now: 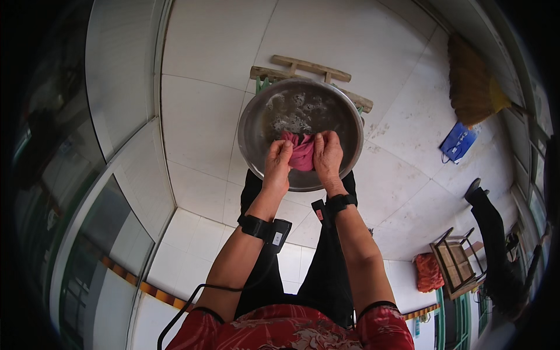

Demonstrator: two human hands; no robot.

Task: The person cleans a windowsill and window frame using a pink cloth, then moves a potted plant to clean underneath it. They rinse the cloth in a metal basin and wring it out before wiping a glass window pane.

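A bunched pink cloth (pixel 301 153) is held between my two hands, over the near part of a round metal basin (pixel 250 144). My left hand (pixel 278 165) grips its left side, thumb on top. On the right side, my right hand (pixel 328 156) has its fingers curled around the cloth. Soapy, murky water (pixel 302 109) with patches of foam lies in the basin beyond the cloth. Black straps with small devices are on both wrists. The underside of the cloth is hidden.
The basin rests on a wooden stand (pixel 310 68). A broom (pixel 474 83) and a blue paper bag (pixel 457 142) are at the right. Farther down stand a wooden chair (pixel 457 260), a red bag (pixel 428 272) and another person in dark clothes (pixel 494 236). Glass door panels line the left.
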